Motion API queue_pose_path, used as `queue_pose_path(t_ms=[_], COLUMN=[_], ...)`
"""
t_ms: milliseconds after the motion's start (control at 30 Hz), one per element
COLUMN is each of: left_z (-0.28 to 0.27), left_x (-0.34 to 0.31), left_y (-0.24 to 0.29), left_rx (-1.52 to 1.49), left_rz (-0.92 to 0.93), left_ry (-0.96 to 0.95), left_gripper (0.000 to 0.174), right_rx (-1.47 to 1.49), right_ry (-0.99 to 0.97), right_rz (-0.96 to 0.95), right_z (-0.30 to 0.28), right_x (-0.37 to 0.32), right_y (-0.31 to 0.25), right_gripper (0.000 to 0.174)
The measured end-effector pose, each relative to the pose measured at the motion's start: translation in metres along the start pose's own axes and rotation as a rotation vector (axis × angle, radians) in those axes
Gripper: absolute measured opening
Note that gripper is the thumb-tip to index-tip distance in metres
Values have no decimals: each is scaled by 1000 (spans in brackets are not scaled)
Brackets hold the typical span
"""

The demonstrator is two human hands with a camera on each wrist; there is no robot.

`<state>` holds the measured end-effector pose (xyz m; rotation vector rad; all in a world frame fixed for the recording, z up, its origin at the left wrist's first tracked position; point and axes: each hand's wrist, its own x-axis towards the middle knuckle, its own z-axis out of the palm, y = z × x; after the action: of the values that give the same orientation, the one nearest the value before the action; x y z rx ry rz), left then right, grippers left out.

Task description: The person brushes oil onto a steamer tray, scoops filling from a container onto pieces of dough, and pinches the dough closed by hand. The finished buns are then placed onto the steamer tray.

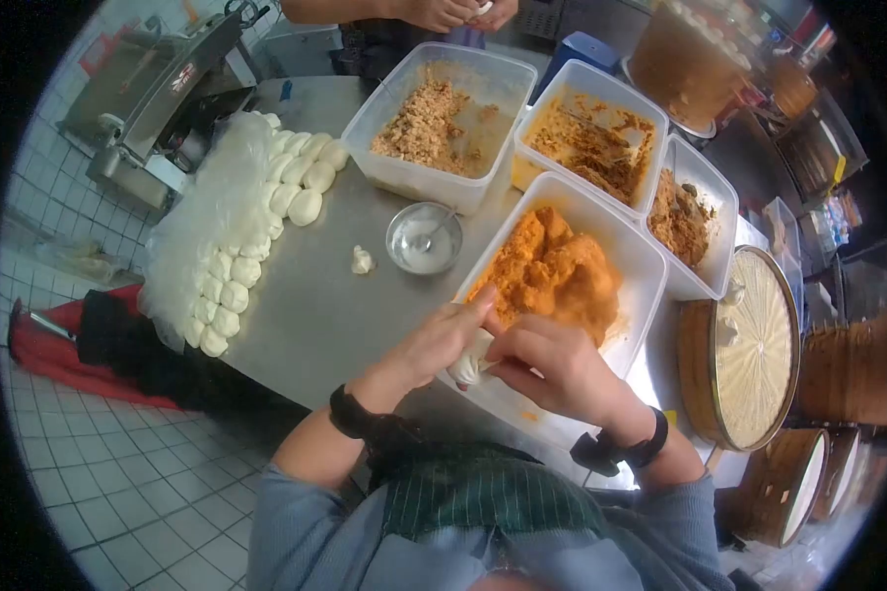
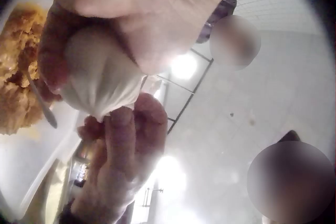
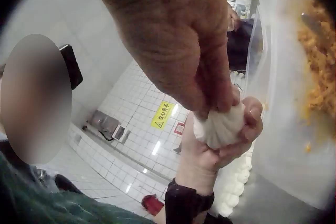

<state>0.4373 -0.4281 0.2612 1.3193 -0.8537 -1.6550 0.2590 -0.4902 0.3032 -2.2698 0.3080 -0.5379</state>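
Note:
A white pleated bun (image 1: 470, 368) is held between both hands over the near left edge of a plastic tub (image 1: 645, 295) of orange filling (image 1: 547, 271). My left hand (image 1: 426, 347) cups the bun, its fingers curled round the side, as the left wrist view shows. With thumb and fingertips, my right hand (image 1: 562, 366) pinches the gathered dough at the top of the pleats. The right wrist view shows these fingertips pressed into the folds of the bun (image 3: 220, 125). A spoon handle (image 2: 43, 102) sticks out of the filling in the left wrist view.
Rows of dough balls (image 1: 229, 294) lie at left, partly under a plastic sheet (image 1: 199, 197). A metal bowl (image 1: 424, 258) and a dough scrap (image 1: 363, 260) sit mid-table. More filling tubs (image 1: 508, 163) stand behind, a bamboo steamer (image 1: 698, 369) at right. Another person's hands (image 1: 448, 12) work opposite.

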Motion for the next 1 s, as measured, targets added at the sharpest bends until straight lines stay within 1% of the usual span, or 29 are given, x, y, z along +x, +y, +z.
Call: queue_pose_path(t_ms=[33, 167, 233, 267, 333, 367, 433, 467, 533, 567, 633, 667, 733, 767, 833, 867, 933, 967, 1000], left_z=[-1, 0, 5, 4, 2, 0, -3, -4, -5, -5, -5, -4, -3, -1, 5, 6, 6, 5, 2], left_x=[0, 2, 2, 3, 5, 6, 9, 8, 4, 3, 3, 3, 2, -1, -9, -11, -14, -13, -11], left_y=[1, -1, 3, 2, -1, -3, -4, -2, 5, 6, 8, 8, 7, 8, 14, 14, 13, 11, 7], left_rx=[-12, 18, 35, 34, 53, 51, 38, 34, 17, 12, -39, -41, -109, -110, -220, -220, -226, -228, -195], left_rz=[-7, 30, 1, 0, -14, -16, -126, -125, -202, -201, -260, -257, -303, -300, -192, -189, -65, -64, -75], left_ry=[-25, -48, 10, 10, -37, -36, -82, -78, -112, -108, -158, -157, -165, -164, -100, -103, -94, -95, -137], left_gripper=[64, 65, 66, 66, 67, 67, 68, 68, 69, 69, 68, 68, 65, 65, 62, 62, 57, 57, 55], right_rx=[-49, -88, 5, 5, -7, -5, -67, -66, -213, -212, -424, -425, -586, -587, -622, -626, -654, -655, -682], right_ry=[-38, -27, -48, -49, -89, -91, -98, -103, -102, -108, -85, -88, -87, -88, -96, -97, -78, -80, -100], right_rz=[-31, -70, 123, 124, 34, 35, -89, -91, -164, -167, -303, -305, -380, -382, -399, -399, -414, -415, -433], right_z=[0, 1, -2, -3, -6, -6, -7, -6, -4, -5, -6, -6, -6, -7, -10, -11, -11, -10, -9], right_x=[-1, -4, 0, 1, 5, 4, 3, 1, -6, -7, -7, -8, -10, -10, -9, -9, -8, -8, -7], right_y=[1, -3, -7, -7, -6, -6, -4, -3, -3, -4, -5, -5, -3, -3, -2, -2, -2, -3, -4], right_gripper=[23, 23, 23, 23, 23, 23, 25, 25, 27, 27, 27, 27, 28, 28, 28, 28, 28, 28, 27])
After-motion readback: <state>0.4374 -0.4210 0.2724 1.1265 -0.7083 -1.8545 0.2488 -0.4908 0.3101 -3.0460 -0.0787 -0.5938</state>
